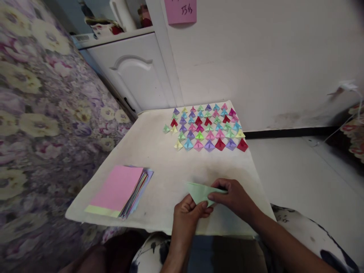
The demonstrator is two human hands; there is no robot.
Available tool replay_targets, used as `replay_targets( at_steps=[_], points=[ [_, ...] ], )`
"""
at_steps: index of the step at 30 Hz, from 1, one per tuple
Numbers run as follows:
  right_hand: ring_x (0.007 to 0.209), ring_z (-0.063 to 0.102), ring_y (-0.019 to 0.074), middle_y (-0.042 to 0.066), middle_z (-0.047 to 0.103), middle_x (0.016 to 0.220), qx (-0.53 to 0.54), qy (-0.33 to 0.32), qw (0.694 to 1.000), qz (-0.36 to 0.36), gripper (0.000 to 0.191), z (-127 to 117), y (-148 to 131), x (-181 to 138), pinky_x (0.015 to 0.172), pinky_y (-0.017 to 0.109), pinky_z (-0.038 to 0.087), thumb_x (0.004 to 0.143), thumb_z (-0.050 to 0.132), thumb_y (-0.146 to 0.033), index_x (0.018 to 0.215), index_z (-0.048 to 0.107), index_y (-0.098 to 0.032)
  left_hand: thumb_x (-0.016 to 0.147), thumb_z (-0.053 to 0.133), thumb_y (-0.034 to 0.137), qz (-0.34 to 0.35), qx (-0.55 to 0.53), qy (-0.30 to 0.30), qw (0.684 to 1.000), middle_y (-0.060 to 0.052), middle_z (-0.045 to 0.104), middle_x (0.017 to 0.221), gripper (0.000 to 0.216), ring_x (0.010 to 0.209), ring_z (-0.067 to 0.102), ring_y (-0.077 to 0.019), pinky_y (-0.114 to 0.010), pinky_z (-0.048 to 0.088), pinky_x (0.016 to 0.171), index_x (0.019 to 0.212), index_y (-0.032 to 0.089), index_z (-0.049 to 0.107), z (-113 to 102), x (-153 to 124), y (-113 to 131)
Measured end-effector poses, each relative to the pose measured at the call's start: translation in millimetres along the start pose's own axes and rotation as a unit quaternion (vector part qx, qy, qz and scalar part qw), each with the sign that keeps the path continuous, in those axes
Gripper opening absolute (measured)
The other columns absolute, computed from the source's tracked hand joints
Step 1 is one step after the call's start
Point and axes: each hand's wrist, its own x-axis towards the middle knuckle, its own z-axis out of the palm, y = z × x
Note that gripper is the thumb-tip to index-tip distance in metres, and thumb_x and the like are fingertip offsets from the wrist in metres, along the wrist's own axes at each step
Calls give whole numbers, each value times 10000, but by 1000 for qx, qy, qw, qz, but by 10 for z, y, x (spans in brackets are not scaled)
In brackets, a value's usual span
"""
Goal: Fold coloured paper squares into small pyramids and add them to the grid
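Between my two hands is a light green sheet of paper (200, 192), folded into a triangle with its long edge at the top. My left hand (187, 214) grips its lower corner, the thumb in front and the fingers behind. At the right end, my right hand (231, 195) pinches the paper between thumb and fingers. Both hands are just above the near part of the cream-covered table (159, 167). Some of the fingers behind the paper are hidden.
Several rows of small folded paper pieces (209, 145) in many colours lie at the table's far right. A stack of coloured paper (118, 187), pink on top, lies at left. A white cabinet (131, 72), a wall (256, 57) and a flowered curtain (51, 125) surround the table.
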Motion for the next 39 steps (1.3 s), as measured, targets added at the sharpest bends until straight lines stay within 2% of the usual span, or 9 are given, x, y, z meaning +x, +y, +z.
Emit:
replay_targets(
  at_steps=[8,14,21,25,35,39],
  points=[
    [483,531,110,-22,580,533,90,8,995,39,182,-133,55,55,485,236,436,635,699,-301,705,626,-150,672,696,249,17,-4,22,1000,-33,705,690,249,595,644,-136,-207,482,566,893,139,659,-52,-7,49],
    [512,535,105,-27,597,592,155,-10,985,70,316,-12,106,63,489,226,421,544,757,-275,788,600,-149,628,727,250,23,-38,61,997,-37,711,694,301,568,643,-132,-203,487,548,892,128,653,-3,10,36],
    [536,534,119,-39,578,577,124,21,991,49,235,101,106,26,515,226,409,583,699,-207,786,588,-163,620,735,235,7,-52,42,998,-57,727,757,324,604,655,-140,-217,501,583,913,126,650,-8,22,24],
    [524,524,113,-40,566,574,94,17,995,39,230,51,95,40,499,218,399,579,700,-203,775,585,-167,595,745,220,9,-56,44,997,-59,718,703,305,590,640,-137,-205,480,550,867,110,665,13,18,46],
    [594,543,118,-26,568,661,147,35,988,12,243,-113,40,69,568,249,442,623,673,-229,844,589,-173,601,745,232,26,-54,46,997,-41,719,726,325,592,643,-132,-212,488,571,902,136,665,-13,38,53],
    [613,557,131,-21,573,655,163,49,985,-6,231,-154,-36,65,593,265,447,670,653,-275,867,589,-173,623,732,249,28,-53,20,998,-44,716,734,325,616,654,-141,-211,491,576,918,135,658,-11,89,122]
  ],
)
